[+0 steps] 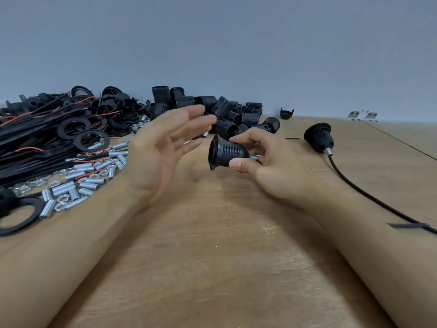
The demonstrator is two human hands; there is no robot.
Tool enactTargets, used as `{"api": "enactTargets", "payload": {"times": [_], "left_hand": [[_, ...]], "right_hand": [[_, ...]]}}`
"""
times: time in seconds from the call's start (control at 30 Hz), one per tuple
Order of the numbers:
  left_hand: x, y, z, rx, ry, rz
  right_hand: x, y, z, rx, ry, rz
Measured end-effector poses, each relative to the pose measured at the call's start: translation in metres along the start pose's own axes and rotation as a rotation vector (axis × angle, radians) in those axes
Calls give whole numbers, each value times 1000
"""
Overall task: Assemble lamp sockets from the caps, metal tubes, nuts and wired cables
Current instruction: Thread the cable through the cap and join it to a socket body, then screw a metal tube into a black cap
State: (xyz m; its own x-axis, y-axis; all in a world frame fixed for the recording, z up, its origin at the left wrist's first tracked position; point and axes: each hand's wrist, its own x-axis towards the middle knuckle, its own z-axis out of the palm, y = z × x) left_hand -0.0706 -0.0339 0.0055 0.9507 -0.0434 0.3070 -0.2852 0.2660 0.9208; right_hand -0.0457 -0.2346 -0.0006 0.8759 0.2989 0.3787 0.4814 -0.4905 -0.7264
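Observation:
My right hand (267, 162) grips a black threaded lamp socket (225, 153) by its narrow end, lying sideways above the table, its flared rim facing left. A short metal tube (253, 158) sticks out of that end between my thumb and fingers. My left hand (165, 147) hovers just left of the socket, palm turned right, fingers straight and slightly blurred, holding nothing. A finished socket (319, 138) with a black cable (369, 197) lies on the table to the right.
Left on the wooden table (212, 256) lie a heap of black wired cables (35, 138), black rings (92, 140), and loose metal tubes (89, 181) and nuts (62, 198). Black socket bodies (224, 112) pile up at the back centre. A lone cap (286, 113) sits further right.

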Motion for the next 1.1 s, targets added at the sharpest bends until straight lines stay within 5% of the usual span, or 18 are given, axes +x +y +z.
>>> {"api": "enactTargets", "payload": {"times": [0.13, 0.33, 0.5, 0.77, 0.87, 0.97, 1.1], "left_hand": [[3, -7, -5, 118, 127, -4], [3, -14, -3, 320, 81, 23], [5, -20, -7, 589, 148, 80], [7, -19, -24, 1395, 276, 153], [12, -12, -46, 1706, 454, -18], [13, -8, -58, 1757, 450, -208], [13, -7, -57, 1724, 346, -189]], "right_hand": [[7, 9, -7, -76, 160, 30], [15, 30, -42, -277, 602, 312], [12, 37, -37, -581, 474, 408], [15, 33, -22, -497, 395, 163], [17, 33, -20, -460, 381, 109], [17, 34, -18, -428, 346, 94], [15, 34, -16, -373, 305, 86]]}}
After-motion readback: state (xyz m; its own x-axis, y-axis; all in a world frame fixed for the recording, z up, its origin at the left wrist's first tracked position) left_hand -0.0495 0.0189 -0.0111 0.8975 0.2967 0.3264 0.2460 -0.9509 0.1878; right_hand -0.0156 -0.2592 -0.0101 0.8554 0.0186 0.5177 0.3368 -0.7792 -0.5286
